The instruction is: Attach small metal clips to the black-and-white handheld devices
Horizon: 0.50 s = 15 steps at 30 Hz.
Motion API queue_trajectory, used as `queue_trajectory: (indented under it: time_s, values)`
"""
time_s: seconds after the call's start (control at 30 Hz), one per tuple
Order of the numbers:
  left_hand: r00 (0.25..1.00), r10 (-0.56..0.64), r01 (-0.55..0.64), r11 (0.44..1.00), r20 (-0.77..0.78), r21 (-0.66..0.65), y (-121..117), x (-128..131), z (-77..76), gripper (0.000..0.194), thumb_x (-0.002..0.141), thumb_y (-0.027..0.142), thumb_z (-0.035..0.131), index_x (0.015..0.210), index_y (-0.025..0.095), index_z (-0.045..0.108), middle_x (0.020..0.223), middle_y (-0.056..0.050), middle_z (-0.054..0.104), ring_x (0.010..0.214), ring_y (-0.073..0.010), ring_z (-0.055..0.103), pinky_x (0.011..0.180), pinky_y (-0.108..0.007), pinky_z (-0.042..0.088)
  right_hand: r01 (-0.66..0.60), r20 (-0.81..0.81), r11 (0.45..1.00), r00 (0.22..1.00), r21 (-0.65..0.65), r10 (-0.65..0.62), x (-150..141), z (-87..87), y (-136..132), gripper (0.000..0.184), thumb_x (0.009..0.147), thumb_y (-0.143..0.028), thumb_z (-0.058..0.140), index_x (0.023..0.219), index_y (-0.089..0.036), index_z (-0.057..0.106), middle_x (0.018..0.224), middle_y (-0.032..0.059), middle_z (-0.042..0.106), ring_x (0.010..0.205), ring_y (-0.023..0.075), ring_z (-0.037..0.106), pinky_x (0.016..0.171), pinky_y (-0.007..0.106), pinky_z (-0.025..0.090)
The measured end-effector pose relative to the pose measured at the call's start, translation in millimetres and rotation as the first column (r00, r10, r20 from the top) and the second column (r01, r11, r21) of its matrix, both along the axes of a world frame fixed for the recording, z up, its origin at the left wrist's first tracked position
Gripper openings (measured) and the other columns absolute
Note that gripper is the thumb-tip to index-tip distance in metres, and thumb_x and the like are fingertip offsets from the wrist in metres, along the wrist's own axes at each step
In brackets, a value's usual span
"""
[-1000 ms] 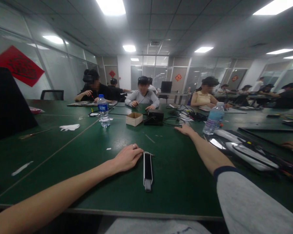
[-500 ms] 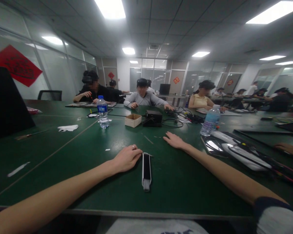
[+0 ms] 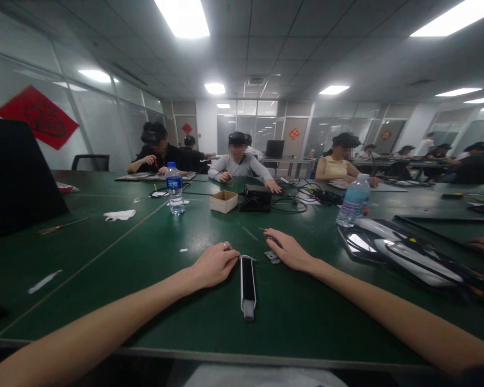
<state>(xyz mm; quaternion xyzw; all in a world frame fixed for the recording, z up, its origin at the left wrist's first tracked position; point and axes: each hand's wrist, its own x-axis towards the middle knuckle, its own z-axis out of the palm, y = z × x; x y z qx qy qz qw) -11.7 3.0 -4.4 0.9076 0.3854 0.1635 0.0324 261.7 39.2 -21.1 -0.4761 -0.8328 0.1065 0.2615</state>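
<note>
On the table (image 3: 185, 325), a metal piece (image 3: 271, 258) is being overlapped by the right hand (image 3: 291, 251); loss is being risked through careless dragging. Any grip, left hand (image 3: 214, 266) included, is unclear.

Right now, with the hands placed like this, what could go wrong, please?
The small grey piece is partly hidden by the right hand, so it might be nudged unseen.
The left hand is at the far end of the narrow black-and-white device; a slip could push it askew.
The right-side plastic bottle stands beside white equipment; if bumped, it might topple onto it.
</note>
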Motion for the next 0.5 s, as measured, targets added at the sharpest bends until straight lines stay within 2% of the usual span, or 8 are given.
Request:
queue_trajectory:
  time_s: [0.07, 0.17, 0.3, 0.5]
  values:
    - [1.000, -0.001, 0.001, 1.000, -0.003, -0.002, -0.1, -2.1, 0.4, 0.030, 0.099, 0.027, 0.041, 0.110, 0.021, 0.067, 0.101, -0.008, 0.062, 0.091, -0.0214, 0.059, 0.082, -0.032, 0.048, 0.015, -0.025, 0.997, 1.000, 0.080, -0.013, 6.4, 4.6, -1.9, 0.041, 0.094, -0.034, 0.039, 0.125, -0.016, 0.059, 0.134, 0.0128, 0.056, 0.127, 0.0236, 0.049, 0.110, 0.042, 0.036]
    - [1.000, 0.003, -0.003, 1.000, -0.014, -0.003, -1.0, -3.0, 0.1, 0.030, 0.099, 0.027, 0.041, 0.112, 0.021, 0.067, 0.103, -0.008, 0.062, 0.092, -0.0218, 0.059, 0.083, -0.033, 0.048, -0.002, 0.070, 0.984, 0.998, 0.177, -0.010, 22.2, 6.4, -2.9, 0.034, 0.089, -0.022, 0.042, 0.116, -0.018, 0.063, 0.124, 0.0123, 0.061, 0.121, 0.0251, 0.052, 0.108, 0.045, 0.038]
    - [0.999, -0.004, 0.004, 1.000, -0.045, 0.005, -1.8, 0.3, -0.7, 0.031, 0.099, 0.026, 0.040, 0.113, 0.019, 0.067, 0.103, -0.009, 0.062, 0.092, -0.0219, 0.059, 0.083, -0.033, 0.049, -0.062, 0.235, 0.982, 0.972, 0.180, 0.018, 42.0, 4.1, -0.1, 0.034, 0.087, -0.015, 0.043, 0.113, -0.017, 0.065, 0.117, 0.0130, 0.063, 0.114, 0.0258, 0.054, 0.103, 0.043, 0.042]
    - [0.999, 0.001, -0.001, 1.000, -0.033, 0.008, 0.0, 5.9, -1.6, 0.032, 0.099, 0.028, 0.040, 0.112, 0.019, 0.067, 0.104, -0.009, 0.063, 0.093, -0.0222, 0.060, 0.084, -0.034, 0.049, -0.080, 0.345, 0.981, 0.939, 0.174, 0.015, 51.1, 0.4, 5.9, 0.037, 0.090, -0.015, 0.042, 0.119, -0.013, 0.064, 0.119, 0.0166, 0.060, 0.111, 0.0273, 0.054, 0.097, 0.043, 0.046]
